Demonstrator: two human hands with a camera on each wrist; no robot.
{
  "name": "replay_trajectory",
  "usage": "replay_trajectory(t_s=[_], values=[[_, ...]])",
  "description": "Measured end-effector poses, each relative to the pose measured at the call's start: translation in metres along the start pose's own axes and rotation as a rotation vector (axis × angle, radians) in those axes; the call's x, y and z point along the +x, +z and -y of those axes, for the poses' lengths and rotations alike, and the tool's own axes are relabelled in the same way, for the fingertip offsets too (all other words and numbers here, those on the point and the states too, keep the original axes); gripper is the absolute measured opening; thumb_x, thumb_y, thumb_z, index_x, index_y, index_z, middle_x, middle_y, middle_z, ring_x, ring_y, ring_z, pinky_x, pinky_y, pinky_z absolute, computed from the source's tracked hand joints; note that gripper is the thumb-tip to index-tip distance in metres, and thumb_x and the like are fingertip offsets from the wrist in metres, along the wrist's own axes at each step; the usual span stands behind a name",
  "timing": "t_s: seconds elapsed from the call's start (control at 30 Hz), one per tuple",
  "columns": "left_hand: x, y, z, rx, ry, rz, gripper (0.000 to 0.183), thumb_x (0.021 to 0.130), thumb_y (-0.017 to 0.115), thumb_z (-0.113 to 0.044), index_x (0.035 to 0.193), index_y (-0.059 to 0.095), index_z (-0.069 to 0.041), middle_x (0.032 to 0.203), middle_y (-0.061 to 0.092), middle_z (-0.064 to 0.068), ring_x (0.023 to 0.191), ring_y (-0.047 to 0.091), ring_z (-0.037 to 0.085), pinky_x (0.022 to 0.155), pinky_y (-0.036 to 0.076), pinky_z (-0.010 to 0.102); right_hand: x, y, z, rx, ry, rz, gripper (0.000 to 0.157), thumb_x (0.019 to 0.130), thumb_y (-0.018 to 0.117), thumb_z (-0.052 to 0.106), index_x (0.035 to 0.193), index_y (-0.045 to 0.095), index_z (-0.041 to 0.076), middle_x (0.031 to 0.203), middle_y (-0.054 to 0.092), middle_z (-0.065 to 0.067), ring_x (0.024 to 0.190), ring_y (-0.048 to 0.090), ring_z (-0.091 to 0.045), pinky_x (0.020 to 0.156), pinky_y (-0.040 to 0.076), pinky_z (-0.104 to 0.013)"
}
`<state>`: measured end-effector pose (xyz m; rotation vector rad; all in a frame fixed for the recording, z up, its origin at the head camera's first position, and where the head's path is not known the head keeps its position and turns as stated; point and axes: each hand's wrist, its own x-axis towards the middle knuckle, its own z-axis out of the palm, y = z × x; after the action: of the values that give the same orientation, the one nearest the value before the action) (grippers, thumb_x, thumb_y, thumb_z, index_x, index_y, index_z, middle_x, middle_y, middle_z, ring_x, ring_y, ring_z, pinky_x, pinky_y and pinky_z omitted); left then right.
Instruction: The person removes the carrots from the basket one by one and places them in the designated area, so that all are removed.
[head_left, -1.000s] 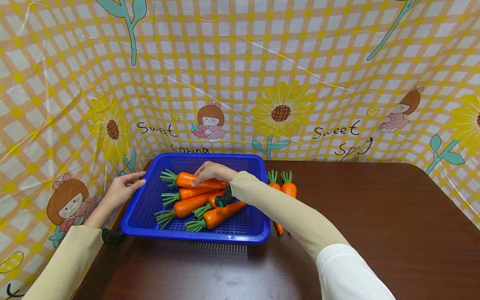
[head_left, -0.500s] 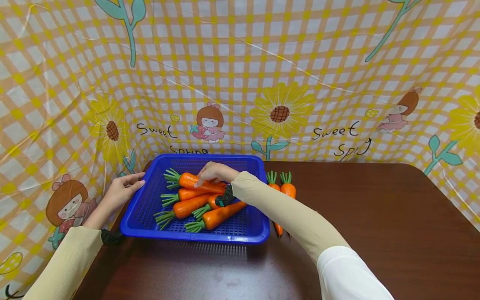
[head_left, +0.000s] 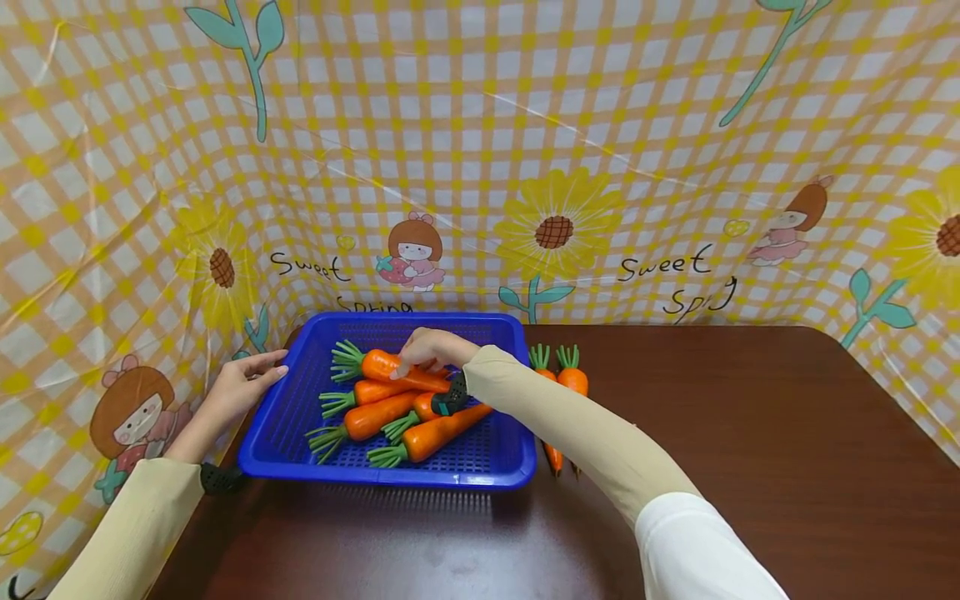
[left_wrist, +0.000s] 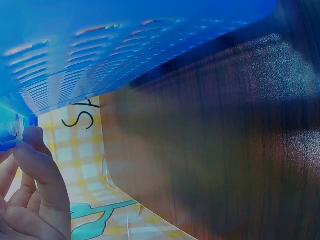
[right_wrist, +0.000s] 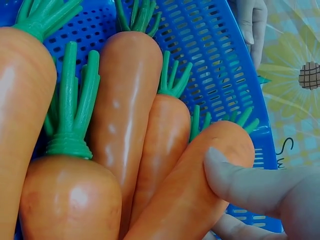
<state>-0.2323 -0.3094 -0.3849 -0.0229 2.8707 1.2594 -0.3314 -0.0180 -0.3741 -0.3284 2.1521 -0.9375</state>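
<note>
A blue plastic basket (head_left: 345, 477) with slotted walls holds several orange carrots (head_left: 442, 433) with green stem tufts. My right hand (head_left: 433, 346) reaches into it and grips the rearmost carrot (head_left: 380, 364) between thumb and fingers. In the right wrist view the thumb presses on the top side of that carrot (right_wrist: 185, 185), while most of the other fingers are hidden behind it. At the basket's left side, my left hand (head_left: 242, 383) holds the rim; the left wrist view has the thumb and a finger of this hand (left_wrist: 40, 180) pinching the blue edge.
Two more carrots (head_left: 572, 382) lie side by side on the dark brown table (head_left: 712, 433), just right of the basket, partly covered by the right sleeve (head_left: 570, 417). A yellow checked cloth (head_left: 465, 150) with flower prints hangs behind and along the sides.
The gripped carrot has shifted a little to the right inside the basket, and its tip points lower. My left hand stays at the rim. The head view has moved slightly.
</note>
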Motion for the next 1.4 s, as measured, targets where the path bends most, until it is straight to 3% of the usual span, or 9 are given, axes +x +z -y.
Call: replay_trajectory(t_s=[0.3, 0.53, 0.63, 0.77, 0.97, 1.1, 1.2, 1.3, 1.4], values=[[-0.003, 0.001, -0.001, 0.000, 0.009, 0.003, 0.054, 0.100, 0.050, -0.036, 0.142, 0.046, -0.002, 0.118, 0.057, 0.023, 0.068, 0.048, 0.015, 0.054, 0.039, 0.026, -0.011, -0.005, -0.002, -0.018, -0.017, 0.002, 0.050, 0.088, 0.068, 0.021, 0.134, 0.055, 0.006, 0.144, 0.045, -0.009, 0.132, 0.045, -0.031, 0.105, 0.043, -0.043], [-0.003, -0.002, 0.002, -0.030, -0.001, 0.016, 0.054, 0.099, 0.052, -0.035, 0.141, 0.047, -0.002, 0.079, 0.054, 0.006, 0.052, 0.040, 0.011, 0.051, 0.041, 0.029, -0.018, -0.008, -0.003, -0.020, -0.027, 0.009, 0.044, 0.088, 0.069, 0.022, 0.128, 0.060, 0.006, 0.123, 0.054, -0.003, 0.117, 0.054, -0.023, 0.099, 0.047, -0.038], [-0.002, -0.002, 0.003, -0.037, -0.005, 0.020, 0.055, 0.099, 0.053, -0.035, 0.141, 0.047, 0.000, 0.077, 0.051, 0.002, 0.048, 0.036, 0.008, 0.049, 0.040, 0.030, -0.020, -0.011, -0.001, -0.030, -0.041, 0.031, 0.045, 0.089, 0.068, 0.022, 0.130, 0.061, 0.006, 0.128, 0.059, -0.005, 0.121, 0.054, -0.024, 0.102, 0.046, -0.039], [-0.001, -0.002, 0.004, -0.019, -0.005, 0.018, 0.056, 0.098, 0.053, -0.036, 0.141, 0.047, 0.000, 0.078, 0.052, 0.003, 0.048, 0.037, 0.008, 0.048, 0.039, 0.028, -0.024, -0.016, 0.001, -0.026, -0.035, 0.057, 0.050, 0.090, 0.067, 0.022, 0.135, 0.056, 0.006, 0.145, 0.047, -0.010, 0.133, 0.046, -0.031, 0.108, 0.040, -0.043], [-0.002, -0.003, 0.001, -0.034, -0.016, 0.029, 0.056, 0.099, 0.053, -0.036, 0.142, 0.046, 0.000, 0.064, 0.045, -0.001, 0.045, 0.036, 0.008, 0.048, 0.040, 0.030, -0.029, -0.021, 0.001, -0.030, -0.032, 0.066, 0.051, 0.090, 0.066, 0.024, 0.136, 0.054, 0.006, 0.145, 0.047, -0.008, 0.132, 0.047, -0.027, 0.106, 0.043, -0.040], [-0.002, -0.003, 0.001, -0.037, -0.011, 0.022, 0.056, 0.099, 0.052, -0.036, 0.142, 0.046, 0.000, 0.068, 0.048, -0.001, 0.047, 0.039, 0.011, 0.049, 0.041, 0.030, -0.033, -0.022, 0.004, -0.011, -0.043, 0.076, 0.052, 0.090, 0.066, 0.024, 0.136, 0.054, 0.005, 0.142, 0.051, -0.009, 0.125, 0.054, -0.025, 0.102, 0.046, -0.038], [-0.002, -0.003, 0.000, -0.036, -0.006, 0.011, 0.056, 0.099, 0.052, -0.036, 0.142, 0.046, 0.000, 0.076, 0.051, 0.000, 0.051, 0.042, 0.014, 0.051, 0.043, 0.031, -0.037, -0.023, 0.005, 0.006, -0.064, 0.064, 0.051, 0.089, 0.067, 0.023, 0.135, 0.055, 0.004, 0.137, 0.056, -0.009, 0.109, 0.062, -0.020, 0.094, 0.051, -0.034], [-0.003, -0.002, 0.000, -0.034, -0.011, 0.014, 0.055, 0.099, 0.052, -0.035, 0.142, 0.046, -0.001, 0.076, 0.050, -0.001, 0.052, 0.042, 0.013, 0.052, 0.042, 0.030, -0.044, -0.023, 0.004, 0.016, -0.081, 0.045, 0.046, 0.088, 0.067, 0.024, 0.129, 0.061, 0.004, 0.134, 0.057, -0.009, 0.092, 0.060, -0.016, 0.085, 0.052, -0.031], [-0.003, -0.001, -0.001, -0.048, -0.023, 0.022, 0.056, 0.099, 0.052, -0.036, 0.142, 0.045, 0.000, 0.069, 0.046, -0.002, 0.049, 0.040, 0.011, 0.051, 0.041, 0.029, -0.050, -0.024, 0.003, 0.023, -0.087, 0.029, 0.044, 0.088, 0.068, 0.026, 0.126, 0.063, 0.005, 0.136, 0.053, -0.008, 0.094, 0.058, -0.016, 0.086, 0.052, -0.032]])
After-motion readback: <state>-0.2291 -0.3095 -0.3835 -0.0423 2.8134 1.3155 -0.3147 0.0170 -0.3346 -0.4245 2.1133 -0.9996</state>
